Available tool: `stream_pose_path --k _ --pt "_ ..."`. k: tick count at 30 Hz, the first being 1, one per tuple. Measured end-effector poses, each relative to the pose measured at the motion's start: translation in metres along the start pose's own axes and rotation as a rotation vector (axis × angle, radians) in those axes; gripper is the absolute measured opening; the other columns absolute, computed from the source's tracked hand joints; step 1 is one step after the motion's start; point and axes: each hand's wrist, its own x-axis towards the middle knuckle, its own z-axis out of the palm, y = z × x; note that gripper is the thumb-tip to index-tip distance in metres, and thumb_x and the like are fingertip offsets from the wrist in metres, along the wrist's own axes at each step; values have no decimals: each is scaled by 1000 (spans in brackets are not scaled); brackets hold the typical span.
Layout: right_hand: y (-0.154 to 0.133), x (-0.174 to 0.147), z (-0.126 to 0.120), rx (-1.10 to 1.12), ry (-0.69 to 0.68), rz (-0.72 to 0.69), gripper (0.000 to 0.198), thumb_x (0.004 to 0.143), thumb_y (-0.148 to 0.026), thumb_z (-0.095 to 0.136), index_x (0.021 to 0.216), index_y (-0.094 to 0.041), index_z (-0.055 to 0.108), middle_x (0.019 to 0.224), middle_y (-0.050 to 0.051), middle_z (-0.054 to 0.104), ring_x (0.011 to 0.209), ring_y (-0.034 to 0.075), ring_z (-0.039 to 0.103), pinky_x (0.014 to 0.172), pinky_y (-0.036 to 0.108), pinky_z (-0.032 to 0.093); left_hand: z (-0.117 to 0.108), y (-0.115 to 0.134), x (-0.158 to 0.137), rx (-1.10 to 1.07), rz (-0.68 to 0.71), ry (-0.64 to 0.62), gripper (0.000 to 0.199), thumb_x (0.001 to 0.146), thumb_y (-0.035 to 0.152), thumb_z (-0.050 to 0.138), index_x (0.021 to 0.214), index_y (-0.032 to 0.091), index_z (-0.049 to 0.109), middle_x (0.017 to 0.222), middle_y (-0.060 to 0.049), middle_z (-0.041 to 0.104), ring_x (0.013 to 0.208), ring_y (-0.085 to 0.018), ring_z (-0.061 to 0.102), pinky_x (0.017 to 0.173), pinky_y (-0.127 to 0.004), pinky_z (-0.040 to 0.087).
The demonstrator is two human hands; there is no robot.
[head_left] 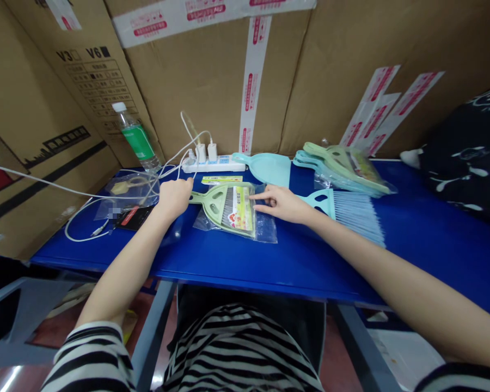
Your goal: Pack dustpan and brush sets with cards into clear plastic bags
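Note:
A green dustpan and brush set (pixel 216 206) lies in a clear plastic bag on the blue table, with a yellow and white label on its front. My left hand (pixel 175 198) is closed around the handle end of this set, and its fingertips are partly hidden. From the other side, my right hand (pixel 283 204) reaches to the label's right edge with index finger and thumb stretched out and apart, the other fingers curled, holding nothing. Just beyond my right wrist is a light blue brush (pixel 353 212). Behind it lies a light blue dustpan (pixel 271 167).
More bagged green and blue dustpan sets (pixel 347 166) are stacked at the back right. A power strip (pixel 224 163) with white chargers and cables stands along the cardboard wall. At left are a water bottle (pixel 136 139) and a dark flat packet (pixel 134 218). A dark patterned bag (pixel 469 152) sits at right.

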Motion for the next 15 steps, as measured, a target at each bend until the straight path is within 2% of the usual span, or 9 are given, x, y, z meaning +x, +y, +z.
stream_pose_path --k 7,15 --pt "-10 -3 10 -73 74 80 37 82 -41 66 115 -26 77 78 5 55 62 16 46 63 31 38 0 1 0 -28 8 12 44 91 7 34 128 12 58 109 -23 72 111 -34 68 87 -41 53" --pt "-7 -2 9 -44 81 66 36 84 -41 65 115 -27 77 77 4 57 61 15 45 62 31 38 0 1 0 -36 2 12 44 91 8 34 128 13 58 109 -23 72 112 -34 68 88 -42 53"
